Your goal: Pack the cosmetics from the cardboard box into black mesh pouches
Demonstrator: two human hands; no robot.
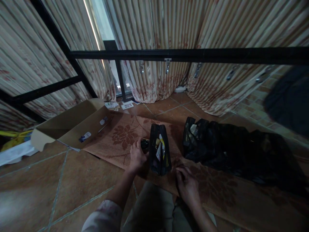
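A small black pouch (pixel 160 149) stands on the mat with its top unzipped. Inside it, yellow and white packets (pixel 160 148) show. Just left of the pouch, my left hand (pixel 137 155) has its fingers closed on a dark, glossy, rounded item with a thin rim that looks like sunglasses (pixel 145 144). My right hand (pixel 188 184) rests low over the mat, to the right of the pouch and apart from it. Its fingers are curled together, and whatever they may hold is too dark to make out.
The patterned mat (pixel 125 132) lies on brown floor tiles (pixel 36 187). An open cardboard box (pixel 84 132) sits at the left, cards (pixel 127 105) behind it. Black plastic bags (pixel 231 148) cover the mat's right side. A black metal frame (pixel 181 55) with curtains (pixel 159 80) stands ahead.
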